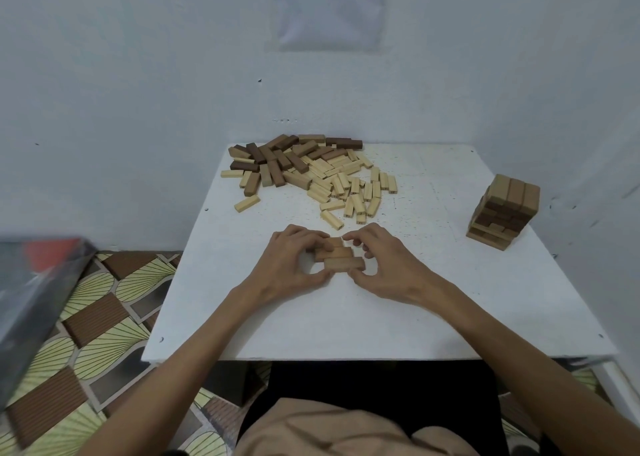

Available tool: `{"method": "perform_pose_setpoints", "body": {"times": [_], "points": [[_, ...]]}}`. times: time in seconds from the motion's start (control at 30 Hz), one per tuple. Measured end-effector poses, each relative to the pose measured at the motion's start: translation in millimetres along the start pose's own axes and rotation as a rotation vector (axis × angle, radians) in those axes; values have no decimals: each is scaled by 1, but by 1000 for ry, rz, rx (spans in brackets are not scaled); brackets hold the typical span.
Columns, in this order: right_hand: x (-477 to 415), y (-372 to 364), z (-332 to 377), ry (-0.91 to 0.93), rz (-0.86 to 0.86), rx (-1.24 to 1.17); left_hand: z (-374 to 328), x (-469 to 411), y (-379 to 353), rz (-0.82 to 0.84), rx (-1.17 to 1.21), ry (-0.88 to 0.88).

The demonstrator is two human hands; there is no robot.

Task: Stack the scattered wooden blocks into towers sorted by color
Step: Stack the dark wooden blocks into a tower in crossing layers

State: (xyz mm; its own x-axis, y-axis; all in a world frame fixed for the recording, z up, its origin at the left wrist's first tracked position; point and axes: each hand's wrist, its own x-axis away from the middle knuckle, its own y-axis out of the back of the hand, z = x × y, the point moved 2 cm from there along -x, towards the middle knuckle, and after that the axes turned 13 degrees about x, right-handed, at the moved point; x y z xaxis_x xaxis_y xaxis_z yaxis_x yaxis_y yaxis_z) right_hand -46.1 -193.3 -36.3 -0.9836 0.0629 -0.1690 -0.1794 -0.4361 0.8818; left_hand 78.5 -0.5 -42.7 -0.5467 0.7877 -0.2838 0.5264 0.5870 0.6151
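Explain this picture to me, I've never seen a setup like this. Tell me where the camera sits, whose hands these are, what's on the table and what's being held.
There is no machine here. One camera is worn on a person's head and looks down at their own two bare hands. The left hand and right hand grip three mid-brown blocks, side by side, from either end, at the middle of the white table. Farther back lies a loose pile of dark, mid-brown and pale blocks. At the right stands a tower already stacked from brown blocks.
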Motion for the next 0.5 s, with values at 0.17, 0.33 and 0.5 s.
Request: {"method": "perform_pose_setpoints", "body": {"times": [0.17,0.33,0.5], "points": [[-5,3,-6,-23,61,98,-1,-2,0,69,5,-29],[-9,12,-9,-68,107,194,0,0,9,57,-258,73],[-17,18,-9,-89,254,220,-6,-4,11,186,-259,195]]}}
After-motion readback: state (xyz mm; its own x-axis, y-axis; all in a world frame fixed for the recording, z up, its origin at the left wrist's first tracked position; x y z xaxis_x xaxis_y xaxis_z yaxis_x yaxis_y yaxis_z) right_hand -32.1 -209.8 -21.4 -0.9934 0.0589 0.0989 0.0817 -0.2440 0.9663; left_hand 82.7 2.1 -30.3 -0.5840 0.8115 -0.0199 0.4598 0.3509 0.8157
